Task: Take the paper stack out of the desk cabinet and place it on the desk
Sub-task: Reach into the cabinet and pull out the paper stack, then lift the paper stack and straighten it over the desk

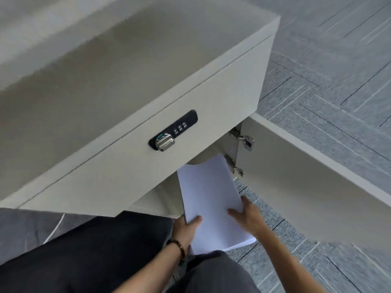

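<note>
paper stack (pixel 208 199), l hand (pixel 186 226), r hand (pixel 246 218) gripping

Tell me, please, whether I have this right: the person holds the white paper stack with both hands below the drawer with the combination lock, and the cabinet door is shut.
Not quite: the cabinet door is swung open, as the head view shows with its hinges exposed. The rest stands: the left hand and right hand both hold the white paper stack below the drawer with the combination lock.

Single head-worn view, steep downward tilt.
Looks from just above the pale grey desk top (pixel 105 66), close onto its open cabinet door (pixel 306 187) and grey carpet-tile floor (pixel 338 81).
</note>
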{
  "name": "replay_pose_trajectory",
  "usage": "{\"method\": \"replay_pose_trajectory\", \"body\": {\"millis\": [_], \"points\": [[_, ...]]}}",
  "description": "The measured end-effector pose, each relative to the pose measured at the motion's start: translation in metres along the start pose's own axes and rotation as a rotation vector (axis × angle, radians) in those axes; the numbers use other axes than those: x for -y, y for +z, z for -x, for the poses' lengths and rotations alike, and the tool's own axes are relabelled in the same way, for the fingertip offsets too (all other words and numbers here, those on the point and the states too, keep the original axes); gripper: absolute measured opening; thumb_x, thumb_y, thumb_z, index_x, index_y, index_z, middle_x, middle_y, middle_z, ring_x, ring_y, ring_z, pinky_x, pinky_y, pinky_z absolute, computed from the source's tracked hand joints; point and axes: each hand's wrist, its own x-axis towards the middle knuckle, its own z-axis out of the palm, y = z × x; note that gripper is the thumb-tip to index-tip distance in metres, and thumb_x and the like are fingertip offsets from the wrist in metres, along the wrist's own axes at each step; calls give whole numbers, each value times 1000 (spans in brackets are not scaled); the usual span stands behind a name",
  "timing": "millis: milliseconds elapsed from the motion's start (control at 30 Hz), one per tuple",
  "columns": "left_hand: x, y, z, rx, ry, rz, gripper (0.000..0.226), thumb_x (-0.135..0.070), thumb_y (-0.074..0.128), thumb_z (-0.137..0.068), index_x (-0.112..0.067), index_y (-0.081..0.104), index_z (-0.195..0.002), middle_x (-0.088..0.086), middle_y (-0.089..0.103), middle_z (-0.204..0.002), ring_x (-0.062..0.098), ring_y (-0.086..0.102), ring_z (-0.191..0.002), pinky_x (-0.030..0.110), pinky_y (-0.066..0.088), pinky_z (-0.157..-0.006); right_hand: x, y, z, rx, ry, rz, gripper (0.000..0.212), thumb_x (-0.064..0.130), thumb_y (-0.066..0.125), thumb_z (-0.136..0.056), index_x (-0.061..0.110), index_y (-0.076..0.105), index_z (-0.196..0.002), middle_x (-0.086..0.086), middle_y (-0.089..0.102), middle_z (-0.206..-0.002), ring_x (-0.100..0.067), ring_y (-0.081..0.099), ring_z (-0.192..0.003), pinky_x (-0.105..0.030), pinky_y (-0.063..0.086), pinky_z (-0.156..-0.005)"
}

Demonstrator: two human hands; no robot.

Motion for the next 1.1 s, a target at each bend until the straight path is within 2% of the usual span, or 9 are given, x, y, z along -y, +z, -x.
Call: {"method": "replay_pose_trajectory", "body": {"millis": [100,200,267,433,533,700,833,933,1100], "points": [[-23,-11,41,5,49,15,37,-16,72,-85,-9,61,-120,-2,67,-116,21,62,-111,33,51,-99,25,-20,37,-17,-50,27,43,29,67,-86,9,51,-120,-10,64,-106,-27,59,-87,-35,48,-73],[-41,-26,74,40,89,15,19,-3,67,-89,-20,61,-95,-9,66,-92,8,62,-83,5,48,-59,49,-34,77,-68,-90,15,42,28,65,-87,7,50,-120,-8,61,-105,-25,54,-85,-31,41,-69],[-51,-36,92,66,130,-3,16,-1,68,-88,-15,66,-94,0,71,-94,3,63,-77,4,47,-50,63,-41,104,-114,-89,4,40,28,65,-87,7,50,-118,-8,60,-102,-25,54,-82,-31,39,-62],[-83,-54,133,150,216,-138,20,-6,71,-84,-1,72,-104,7,75,-98,18,70,-80,20,57,-67,83,-51,168,-231,-56,-155,38,25,68,-83,9,55,-115,-10,67,-106,-29,62,-87,-34,47,-68],[-97,-62,155,173,268,-248,30,-23,73,-78,-5,69,-102,7,75,-102,21,70,-88,31,58,-78,96,-57,203,-262,-70,-217,46,34,64,-74,13,56,-114,-6,66,-103,-23,60,-86,-26,45,-60],[-114,-84,178,156,375,-481,40,-42,68,-72,-6,63,-90,1,66,-87,19,62,-79,32,54,-73,111,-54,246,-369,-123,-321,21,21,66,-81,23,55,-99,0,67,-97,-14,64,-84,-27,47,-63],[-135,-99,194,267,400,-634,63,-51,69,-71,-9,59,-116,1,65,-111,19,64,-98,30,52,-84,117,-35,274,-489,-125,-437,19,19,69,-81,21,55,-92,4,68,-90,-16,65,-83,-29,48,-65],[-155,-97,203,379,456,-753,67,-52,73,-71,-11,61,-122,-4,68,-111,18,67,-101,29,53,-87,109,-29,289,-578,-78,-542,23,21,74,-78,20,55,-89,1,68,-91,-22,65,-87,-37,50,-76],[-194,-75,252,497,640,-775,50,-44,72,-82,-15,65,-122,-1,72,-116,18,69,-102,35,54,-94,103,-60,320,-727,-122,-642,23,18,72,-82,17,54,-96,-1,65,-95,-20,62,-87,-38,47,-74]]}}
